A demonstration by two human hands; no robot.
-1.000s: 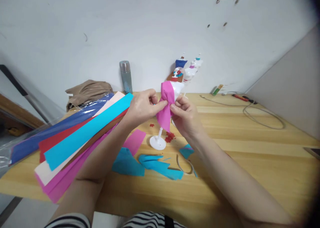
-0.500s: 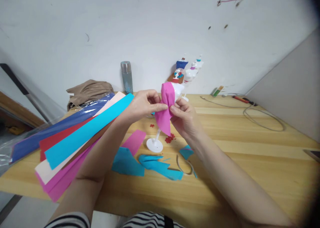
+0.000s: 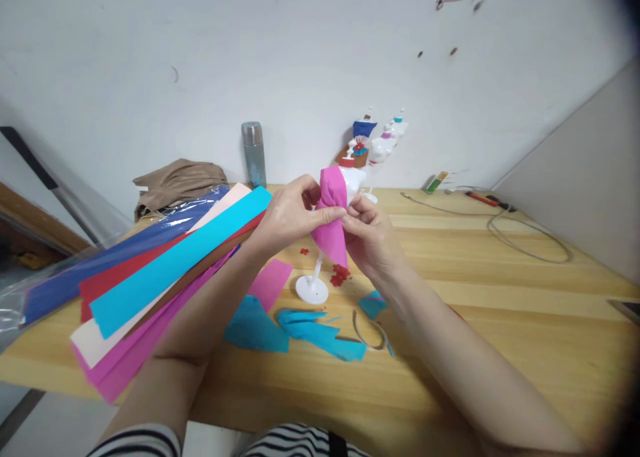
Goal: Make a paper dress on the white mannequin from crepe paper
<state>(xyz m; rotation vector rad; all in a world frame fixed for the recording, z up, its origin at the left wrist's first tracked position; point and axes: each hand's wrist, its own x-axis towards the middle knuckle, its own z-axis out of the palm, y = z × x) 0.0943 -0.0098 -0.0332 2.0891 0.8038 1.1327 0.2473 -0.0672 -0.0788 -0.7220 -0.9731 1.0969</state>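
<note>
A small white mannequin (image 3: pixel 354 182) stands between my hands on a round white base (image 3: pixel 312 289), a red band at its neck. Pink crepe paper (image 3: pixel 332 189) drapes over its left side and hangs in a point below. My left hand (image 3: pixel 296 210) pinches the pink paper, with the thumb laid across its front. From the other side, my right hand (image 3: pixel 367 229) grips the paper's edge between thumb and fingers at the mannequin's waist. Both sets of fingertips nearly meet there. The paper's back side is hidden.
Coloured paper strips (image 3: pixel 175 263) fan out at the left beside a brown cloth (image 3: pixel 180 180). Blue paper scraps (image 3: pixel 320 333) and red flower pieces (image 3: pixel 340 275) lie near the base. Behind stand a flask (image 3: pixel 254 155) and several more mannequins (image 3: pixel 383 147). A cable (image 3: pixel 530 253) curls at right.
My left thumb has slid rightward across the pink paper, drawing it closer around the waist. The paper's lower tip has swung slightly right, and the mannequin has turned and shifted a little.
</note>
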